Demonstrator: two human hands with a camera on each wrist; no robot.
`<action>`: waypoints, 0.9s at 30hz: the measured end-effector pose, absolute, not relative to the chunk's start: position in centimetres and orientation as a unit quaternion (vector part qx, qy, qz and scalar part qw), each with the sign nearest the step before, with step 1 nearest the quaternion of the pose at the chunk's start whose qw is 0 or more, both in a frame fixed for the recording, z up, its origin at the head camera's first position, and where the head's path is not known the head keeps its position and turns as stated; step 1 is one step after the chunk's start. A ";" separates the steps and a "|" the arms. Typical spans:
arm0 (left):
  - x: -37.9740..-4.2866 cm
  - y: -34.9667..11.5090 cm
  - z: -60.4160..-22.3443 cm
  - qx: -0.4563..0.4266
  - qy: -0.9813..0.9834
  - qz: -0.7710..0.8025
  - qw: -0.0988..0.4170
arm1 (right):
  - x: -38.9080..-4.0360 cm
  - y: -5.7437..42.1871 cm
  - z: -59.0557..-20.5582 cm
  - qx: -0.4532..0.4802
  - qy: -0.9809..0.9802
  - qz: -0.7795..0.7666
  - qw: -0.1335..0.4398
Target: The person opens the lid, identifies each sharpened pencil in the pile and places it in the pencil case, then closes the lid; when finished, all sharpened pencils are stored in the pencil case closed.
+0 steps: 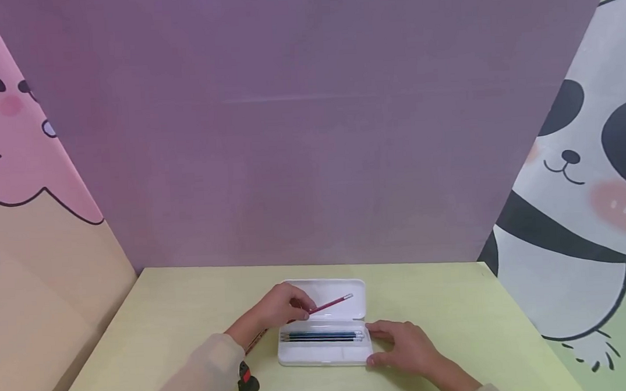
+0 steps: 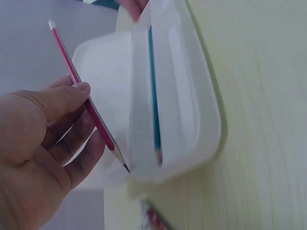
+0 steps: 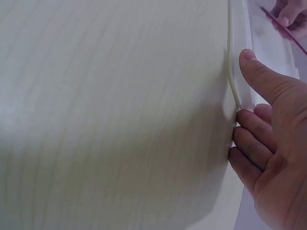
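Note:
My left hand (image 1: 282, 305) pinches a red pencil (image 1: 332, 304) above the raised lid of a white pencil case (image 1: 315, 357). In the left wrist view, the pencil's white eraser end points up and away, and its sharpened tip (image 2: 126, 168) points down beside the case. Several dark and blue-green pencils (image 1: 321, 336) lie side by side in the case's tray. At the case's right end, my right hand (image 1: 406, 346) holds it, thumb at the near corner and fingers at the far one.
A second reddish pencil (image 1: 256, 341) lies on the pale table (image 1: 427, 295) left of the case, partly hidden by my left wrist. A black and red object (image 1: 247, 382) shows at my left sleeve. A purple panel (image 1: 311, 160) stands behind the table.

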State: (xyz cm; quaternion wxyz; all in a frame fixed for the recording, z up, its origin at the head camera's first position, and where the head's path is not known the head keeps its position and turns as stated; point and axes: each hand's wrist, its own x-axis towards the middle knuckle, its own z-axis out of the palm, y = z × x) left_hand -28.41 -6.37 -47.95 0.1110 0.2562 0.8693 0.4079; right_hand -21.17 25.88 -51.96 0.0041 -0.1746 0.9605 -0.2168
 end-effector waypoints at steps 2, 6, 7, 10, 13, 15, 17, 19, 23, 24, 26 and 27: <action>-28.4 -5.4 -48.2 0.264 0.864 0.411 0.120 | -21.2 25.9 -51.9 -0.175 0.960 -0.218 0.005; -28.1 -3.9 -48.5 0.273 0.860 0.409 0.134 | -21.2 25.9 -51.8 -0.180 0.960 -0.215 0.005; -28.1 -3.6 -48.6 0.274 0.861 0.407 0.136 | -21.2 25.9 -51.8 -0.181 0.959 -0.216 0.005; -27.9 -3.0 -48.9 0.274 0.862 0.403 0.139 | -21.2 25.8 -51.7 -0.183 0.959 -0.217 0.004; -27.7 -2.8 -49.4 0.270 0.868 0.393 0.142 | -21.1 25.8 -51.7 -0.181 0.959 -0.219 0.006; -27.7 -2.9 -49.7 0.268 0.873 0.383 0.142 | -21.1 25.7 -51.7 -0.178 0.959 -0.219 0.010; -27.7 -3.1 -50.0 0.268 0.879 0.368 0.142 | -21.1 25.7 -51.7 -0.176 0.960 -0.219 0.013; -27.7 -3.2 -50.3 0.271 0.884 0.355 0.139 | -21.0 25.7 -51.7 -0.175 0.959 -0.221 0.014; -27.7 -3.5 -50.5 0.283 0.888 0.337 0.135 | -21.1 25.7 -51.7 -0.175 0.959 -0.221 0.010; -27.7 -3.6 -50.6 0.284 0.888 0.335 0.135 | -21.1 25.8 -51.8 -0.174 0.959 -0.222 0.009; -27.6 -3.6 -50.7 0.288 0.888 0.332 0.133 | -21.1 25.8 -51.8 -0.174 0.959 -0.222 0.008; -27.6 -3.6 -50.7 0.290 0.889 0.330 0.130 | -21.1 25.8 -51.8 -0.173 0.959 -0.223 0.008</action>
